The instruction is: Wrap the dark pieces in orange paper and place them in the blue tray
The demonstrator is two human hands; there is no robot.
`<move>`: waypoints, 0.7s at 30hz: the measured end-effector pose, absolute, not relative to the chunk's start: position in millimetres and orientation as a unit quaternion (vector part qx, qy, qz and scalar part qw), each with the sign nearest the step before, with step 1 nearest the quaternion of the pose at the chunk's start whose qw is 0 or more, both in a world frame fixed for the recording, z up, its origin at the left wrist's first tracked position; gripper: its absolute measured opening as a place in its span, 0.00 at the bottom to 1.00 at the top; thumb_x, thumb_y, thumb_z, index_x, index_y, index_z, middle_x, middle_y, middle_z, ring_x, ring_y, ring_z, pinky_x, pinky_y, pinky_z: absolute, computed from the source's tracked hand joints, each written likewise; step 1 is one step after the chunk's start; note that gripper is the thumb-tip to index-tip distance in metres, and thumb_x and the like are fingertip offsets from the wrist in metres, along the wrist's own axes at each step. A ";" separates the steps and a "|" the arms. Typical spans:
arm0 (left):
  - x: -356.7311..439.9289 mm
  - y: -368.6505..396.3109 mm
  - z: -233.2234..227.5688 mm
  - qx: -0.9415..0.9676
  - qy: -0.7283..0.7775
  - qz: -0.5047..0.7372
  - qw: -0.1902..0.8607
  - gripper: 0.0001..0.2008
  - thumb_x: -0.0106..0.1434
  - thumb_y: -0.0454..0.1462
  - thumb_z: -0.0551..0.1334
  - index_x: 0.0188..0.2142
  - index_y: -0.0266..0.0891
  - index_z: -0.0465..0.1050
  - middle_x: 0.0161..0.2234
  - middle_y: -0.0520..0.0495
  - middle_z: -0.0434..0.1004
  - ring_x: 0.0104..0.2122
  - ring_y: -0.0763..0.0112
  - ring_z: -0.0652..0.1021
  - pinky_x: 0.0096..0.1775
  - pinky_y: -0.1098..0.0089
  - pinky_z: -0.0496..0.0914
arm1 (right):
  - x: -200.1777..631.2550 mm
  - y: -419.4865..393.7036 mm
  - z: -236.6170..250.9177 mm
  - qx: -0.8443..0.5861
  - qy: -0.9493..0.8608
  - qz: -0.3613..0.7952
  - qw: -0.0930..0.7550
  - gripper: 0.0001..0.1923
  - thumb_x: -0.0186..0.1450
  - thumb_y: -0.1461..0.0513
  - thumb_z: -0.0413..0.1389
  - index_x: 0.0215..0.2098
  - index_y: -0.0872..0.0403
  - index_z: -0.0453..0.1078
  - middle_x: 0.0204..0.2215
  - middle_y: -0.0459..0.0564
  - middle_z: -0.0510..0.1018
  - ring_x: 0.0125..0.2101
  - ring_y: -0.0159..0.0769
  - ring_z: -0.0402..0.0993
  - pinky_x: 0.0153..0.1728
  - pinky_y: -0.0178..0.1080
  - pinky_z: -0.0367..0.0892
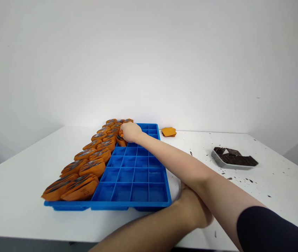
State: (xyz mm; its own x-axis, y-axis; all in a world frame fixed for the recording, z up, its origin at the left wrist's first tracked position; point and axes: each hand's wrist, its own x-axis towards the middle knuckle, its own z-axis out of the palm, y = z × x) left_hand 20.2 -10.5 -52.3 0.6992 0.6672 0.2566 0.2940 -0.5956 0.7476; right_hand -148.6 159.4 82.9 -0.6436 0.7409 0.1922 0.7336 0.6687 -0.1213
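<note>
Nearest to us, our left hand (194, 210) rests on the white desk (20, 175) at the near right corner of the blue grid tray (135, 175); our right forearm crosses over it, so we cannot tell whether its fingers are open or curled. The tray's front edge lies close to the desk's near edge, with bare desk open on the left. Two columns of orange pouches (86, 168) with dark striped tops fill the tray's left side, overlapping too closely for an exact count; the four columns to their right are open cells. Farther back, our right hand (130, 132) is closed on one orange pouch (121, 140) in the third column, near the tray's far end. To the right lies one grey dish (224, 161) of dark pieces, with dark crumbs scattered about it. Beyond the tray's far right corner sits one small stack of flat orange pouches (169, 132).
</note>
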 end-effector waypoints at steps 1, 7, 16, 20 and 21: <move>21.3 -10.2 -58.2 0.885 0.270 0.241 0.294 0.22 0.65 0.40 0.53 0.53 0.40 0.78 0.53 0.42 0.78 0.62 0.37 0.74 0.53 0.37 0.71 | -149.3 158.1 84.6 -0.407 -0.907 0.016 0.104 0.13 0.69 0.64 0.58 0.50 0.58 0.80 0.49 0.64 0.84 0.50 0.51 0.83 0.47 0.45 0.78; 24.5 -1.8 -77.7 0.952 0.238 0.183 0.058 0.28 0.66 0.42 0.56 0.63 0.37 0.73 0.62 0.39 0.74 0.61 0.38 0.75 0.44 0.48 0.80 | -148.5 158.8 93.7 -0.408 -0.909 0.025 0.076 0.16 0.65 0.68 0.60 0.50 0.58 0.80 0.50 0.63 0.84 0.51 0.50 0.82 0.47 0.43 0.78; 15.9 -6.2 -65.6 0.961 0.239 0.110 0.083 0.28 0.65 0.40 0.61 0.64 0.43 0.74 0.68 0.43 0.71 0.64 0.37 0.71 0.54 0.41 0.75 | -139.4 165.0 86.8 -0.414 -0.899 0.034 0.141 0.14 0.65 0.63 0.64 0.49 0.56 0.80 0.48 0.60 0.85 0.50 0.47 0.83 0.45 0.39 0.77; 16.1 -6.5 -62.6 0.960 0.249 0.106 0.074 0.26 0.67 0.41 0.61 0.63 0.43 0.75 0.65 0.45 0.73 0.62 0.40 0.72 0.54 0.46 0.75 | -138.0 163.2 93.3 -0.406 -0.900 0.057 0.147 0.16 0.63 0.67 0.63 0.50 0.56 0.79 0.44 0.59 0.86 0.48 0.45 0.84 0.44 0.37 0.77; 15.7 -6.7 -62.0 0.959 0.250 0.109 0.070 0.26 0.66 0.41 0.61 0.63 0.43 0.74 0.65 0.45 0.73 0.62 0.40 0.72 0.54 0.47 0.75 | -138.3 162.7 94.5 -0.404 -0.901 0.058 0.145 0.16 0.63 0.68 0.63 0.50 0.56 0.79 0.44 0.58 0.87 0.48 0.45 0.84 0.44 0.38 0.77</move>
State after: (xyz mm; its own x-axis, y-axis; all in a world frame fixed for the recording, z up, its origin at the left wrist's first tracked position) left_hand 15.7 -6.7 -62.0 0.8512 0.4953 0.1737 0.4647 -0.8650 0.1895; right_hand -138.3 162.7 94.5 -0.6312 0.7456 0.2139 0.7121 0.6663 -0.2211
